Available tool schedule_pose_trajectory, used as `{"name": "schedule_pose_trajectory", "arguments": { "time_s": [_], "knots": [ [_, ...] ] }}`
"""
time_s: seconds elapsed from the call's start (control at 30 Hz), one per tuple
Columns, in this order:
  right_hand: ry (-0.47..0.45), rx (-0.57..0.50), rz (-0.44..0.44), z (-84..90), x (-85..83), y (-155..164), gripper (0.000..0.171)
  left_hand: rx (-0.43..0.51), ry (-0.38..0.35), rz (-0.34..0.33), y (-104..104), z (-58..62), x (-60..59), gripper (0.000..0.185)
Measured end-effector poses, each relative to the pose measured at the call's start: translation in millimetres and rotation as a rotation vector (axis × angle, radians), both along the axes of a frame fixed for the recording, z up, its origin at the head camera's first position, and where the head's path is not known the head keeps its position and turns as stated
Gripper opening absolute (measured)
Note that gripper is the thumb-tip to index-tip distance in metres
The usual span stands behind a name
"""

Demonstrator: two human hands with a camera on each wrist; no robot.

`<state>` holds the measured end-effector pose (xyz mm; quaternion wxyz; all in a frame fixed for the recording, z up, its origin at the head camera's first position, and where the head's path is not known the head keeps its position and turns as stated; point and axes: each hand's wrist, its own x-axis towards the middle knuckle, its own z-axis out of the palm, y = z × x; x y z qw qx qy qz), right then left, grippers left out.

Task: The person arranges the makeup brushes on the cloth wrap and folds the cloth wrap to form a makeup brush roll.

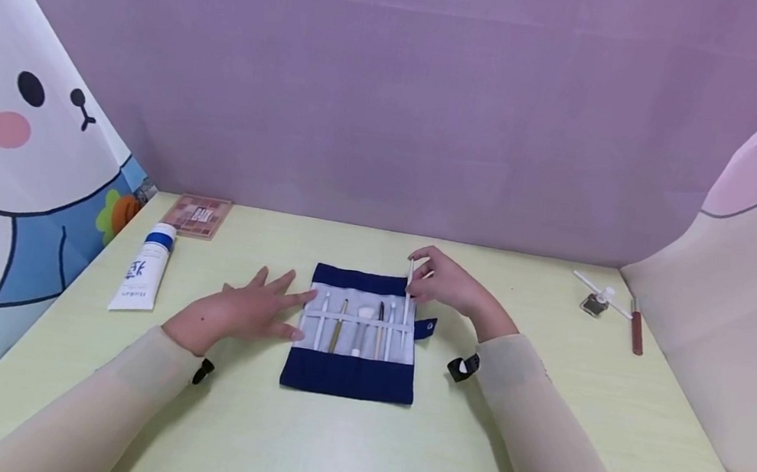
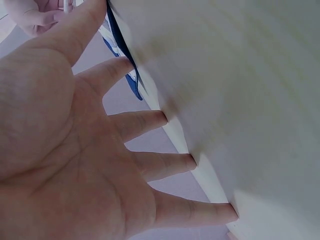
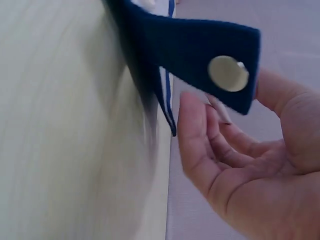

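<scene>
A navy roll-up tool case (image 1: 348, 377) with a pale grey lining lies unrolled on the table. Several slim tools stand side by side under its elastic strap, among them a white-bristled brush (image 1: 366, 313), a gold-coloured stick (image 1: 337, 328) and a dark-tipped stick (image 1: 379, 328). My left hand (image 1: 256, 306) spreads its straight fingers flat, thumb and index finger at the case's left edge. At the right edge my right hand (image 1: 446, 280) pinches the upper part of a thin white stick (image 1: 408, 293), whose lower end lies over the lining. Beside that hand, the snap tab (image 3: 200, 55) sticks out.
To the left lie a white tube with a blue band (image 1: 145, 269) and a pink checked square palette (image 1: 197, 216). On the far right are a small dark bottle (image 1: 594, 305), a white stick (image 1: 585, 280) and a brown-handled tool (image 1: 636, 331). A purple backdrop (image 1: 419, 117) rises behind the table.
</scene>
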<state>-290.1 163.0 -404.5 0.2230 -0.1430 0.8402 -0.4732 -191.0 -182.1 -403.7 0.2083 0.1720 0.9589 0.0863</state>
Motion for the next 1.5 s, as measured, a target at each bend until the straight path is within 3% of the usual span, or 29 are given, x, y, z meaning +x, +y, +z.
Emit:
{"name": "schedule_pose_trajectory", "arguments": {
  "time_s": [0.2, 0.47, 0.83, 1.07, 1.23, 1.37, 1.5],
  "knots": [
    [0.007, 0.121, 0.073, 2.6, 4.1, -1.6, 0.06, 0.011, -0.009, 0.001, 0.4, 1.3, -0.6, 0.083],
    [0.089, 0.328, 0.156, 9.1, 10.8, -0.7, 0.052, 0.009, 0.0, -0.005, 2.0, 1.5, -1.5, 0.083],
    [0.122, 0.417, 0.259, 14.0, 18.9, 0.1, 0.016, 0.006, -0.009, -0.004, 2.3, -1.0, -2.4, 0.083],
    [0.15, 0.458, 0.239, 16.6, 21.5, 4.0, 0.027, 0.007, -0.002, -0.005, 2.8, -0.9, -2.3, 0.083],
    [0.154, 0.42, 0.183, 21.8, 24.6, 9.5, 0.036, 0.007, 0.053, -0.02, 3.4, -2.6, -2.4, 0.082],
    [0.153, 0.387, 0.158, 25.3, 27.4, 12.6, 0.036, 0.014, 0.136, -0.101, 3.9, -3.4, -5.4, 0.081],
    [0.161, 0.368, 0.161, 26.8, 30.7, 12.1, 0.035, 0.005, 0.18, -0.235, 4.6, -0.5, -16.2, 0.087]
  ]
}}
